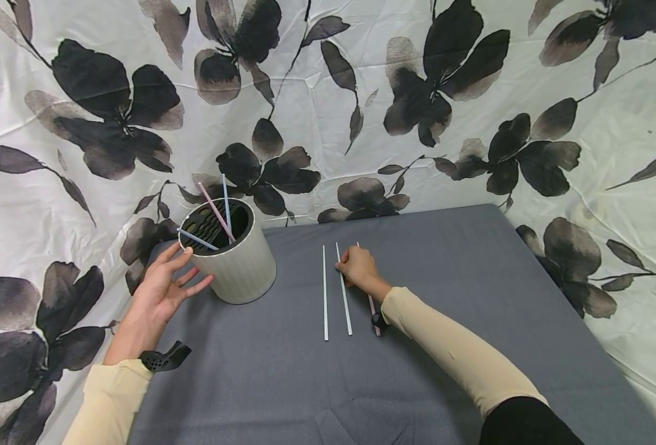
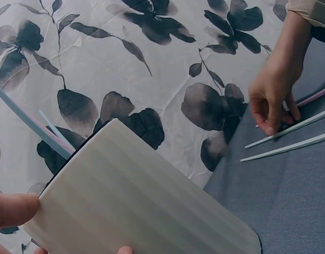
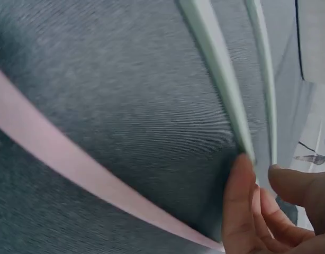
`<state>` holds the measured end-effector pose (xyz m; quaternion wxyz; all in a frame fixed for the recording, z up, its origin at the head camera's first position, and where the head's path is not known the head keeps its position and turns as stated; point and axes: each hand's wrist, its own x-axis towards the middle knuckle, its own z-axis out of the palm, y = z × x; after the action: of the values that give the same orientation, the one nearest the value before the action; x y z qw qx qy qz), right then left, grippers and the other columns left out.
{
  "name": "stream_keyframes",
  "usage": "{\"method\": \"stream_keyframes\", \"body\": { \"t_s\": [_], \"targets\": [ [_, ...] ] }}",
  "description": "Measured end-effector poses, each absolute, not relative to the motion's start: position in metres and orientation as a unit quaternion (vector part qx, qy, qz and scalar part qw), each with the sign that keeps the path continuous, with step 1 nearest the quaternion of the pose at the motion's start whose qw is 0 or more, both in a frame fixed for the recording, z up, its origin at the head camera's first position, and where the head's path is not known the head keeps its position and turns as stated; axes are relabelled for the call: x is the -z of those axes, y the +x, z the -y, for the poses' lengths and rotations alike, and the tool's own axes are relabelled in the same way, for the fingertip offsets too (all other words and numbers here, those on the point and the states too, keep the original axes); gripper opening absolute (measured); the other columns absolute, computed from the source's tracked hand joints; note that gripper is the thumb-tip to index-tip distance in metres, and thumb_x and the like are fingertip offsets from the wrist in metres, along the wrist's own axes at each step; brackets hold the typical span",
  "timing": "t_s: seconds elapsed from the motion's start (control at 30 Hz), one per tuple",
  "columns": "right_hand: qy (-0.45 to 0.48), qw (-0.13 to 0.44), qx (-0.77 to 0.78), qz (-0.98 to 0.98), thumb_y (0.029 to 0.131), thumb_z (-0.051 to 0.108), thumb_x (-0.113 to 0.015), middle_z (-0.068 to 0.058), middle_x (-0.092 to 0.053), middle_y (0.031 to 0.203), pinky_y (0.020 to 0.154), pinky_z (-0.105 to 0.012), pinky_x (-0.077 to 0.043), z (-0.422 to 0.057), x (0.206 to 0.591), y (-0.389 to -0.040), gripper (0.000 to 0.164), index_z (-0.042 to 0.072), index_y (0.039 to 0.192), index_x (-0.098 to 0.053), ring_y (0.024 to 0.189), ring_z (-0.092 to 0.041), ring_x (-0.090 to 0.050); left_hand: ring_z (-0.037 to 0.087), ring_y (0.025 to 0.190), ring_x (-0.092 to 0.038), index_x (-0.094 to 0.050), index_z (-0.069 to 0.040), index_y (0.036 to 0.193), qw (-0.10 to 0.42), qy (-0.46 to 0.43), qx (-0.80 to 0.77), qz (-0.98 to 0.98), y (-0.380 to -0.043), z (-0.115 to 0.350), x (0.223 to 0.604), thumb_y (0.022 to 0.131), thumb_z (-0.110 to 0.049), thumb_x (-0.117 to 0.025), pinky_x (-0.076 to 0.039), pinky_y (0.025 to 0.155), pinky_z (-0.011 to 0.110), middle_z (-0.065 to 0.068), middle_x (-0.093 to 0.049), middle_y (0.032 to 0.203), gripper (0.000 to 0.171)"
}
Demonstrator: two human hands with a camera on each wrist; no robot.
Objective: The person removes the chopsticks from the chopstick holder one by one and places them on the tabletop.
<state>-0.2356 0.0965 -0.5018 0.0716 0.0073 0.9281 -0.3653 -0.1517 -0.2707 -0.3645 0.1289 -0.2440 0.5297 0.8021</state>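
A ribbed off-white utensil holder (image 1: 239, 272) with a dark slotted insert stands at the table's back left. Pink and blue chopsticks (image 1: 215, 212) lean out of its top. My left hand (image 1: 161, 284) rests against its near-left side, fingers spread and fairly straight, the thumb (image 2: 17, 206) at the rim in the left wrist view. Right of the holder, two white chopsticks and a pink chopstick (image 3: 88, 172) lie roughly side by side. My right hand (image 1: 359, 269) pinches the middle white chopstick (image 1: 344, 303) near its thin far end. The other white chopstick (image 1: 325, 296) lies just left.
A dark grey cloth (image 1: 283, 383) covers the table. White fabric with dark flowers (image 1: 356, 93) hangs behind the table and along its sides. The table's back edge runs close behind the holder and the chopstick tips.
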Motion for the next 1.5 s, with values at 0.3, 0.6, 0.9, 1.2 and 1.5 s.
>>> {"method": "stream_keyframes", "body": {
  "t_s": [0.3,0.6,0.9,1.2,1.5],
  "targets": [
    [-0.069,0.02,0.391,-0.918,0.1,0.019,-0.072,-0.014,-0.074,0.11,0.087,-0.042,-0.059,-0.083,0.478,-0.241,0.021,0.003,0.113,-0.071,0.098,-0.027,-0.069,0.022,0.162,-0.005,-0.015,-0.045,0.165,0.131,-0.244,-0.801,-0.531,-0.153,0.271,0.364,0.101,-0.033,-0.069,-0.056,0.113,0.042,-0.015,-0.003,0.172,0.084],
    [-0.144,0.043,0.437,-0.887,0.103,0.025,-0.07,-0.014,-0.064,0.134,0.102,-0.045,-0.058,-0.063,0.454,-0.251,0.036,0.004,0.132,-0.063,0.121,-0.03,-0.064,0.022,0.163,-0.002,-0.01,-0.046,0.166,0.133,-0.244,-0.804,-0.526,-0.152,0.271,0.364,0.102,-0.033,-0.067,-0.046,0.122,0.045,-0.015,0.003,0.174,0.086],
    [-0.217,0.04,0.474,-0.853,0.103,0.027,-0.069,-0.013,-0.061,0.139,0.112,-0.048,-0.053,-0.038,0.42,-0.258,0.042,0.006,0.139,-0.06,0.13,-0.033,-0.059,0.021,0.163,-0.002,-0.012,-0.047,0.165,0.129,-0.252,-0.804,-0.523,-0.153,0.27,0.364,0.101,-0.033,-0.07,-0.045,0.123,0.046,-0.017,0.002,0.174,0.087],
    [-0.274,-0.012,0.475,-0.836,0.103,0.023,-0.069,-0.008,-0.065,0.131,0.106,-0.042,-0.055,-0.005,0.383,-0.26,0.031,0.009,0.13,-0.064,0.12,-0.023,-0.061,0.021,0.163,-0.004,-0.014,-0.047,0.165,0.127,-0.256,-0.804,-0.522,-0.155,0.268,0.363,0.1,-0.033,-0.07,-0.041,0.126,0.047,-0.016,-0.004,0.173,0.087],
    [-0.319,-0.022,0.433,-0.843,0.105,0.028,-0.067,-0.005,-0.067,0.13,0.107,-0.027,-0.053,0.031,0.355,-0.252,0.033,0.009,0.132,-0.064,0.121,-0.019,-0.063,0.024,0.164,-0.002,-0.008,-0.044,0.166,0.121,-0.253,-0.794,-0.539,-0.154,0.267,0.365,0.102,-0.035,-0.067,-0.044,0.124,0.046,-0.013,0.001,0.175,0.088]
  ]
}}
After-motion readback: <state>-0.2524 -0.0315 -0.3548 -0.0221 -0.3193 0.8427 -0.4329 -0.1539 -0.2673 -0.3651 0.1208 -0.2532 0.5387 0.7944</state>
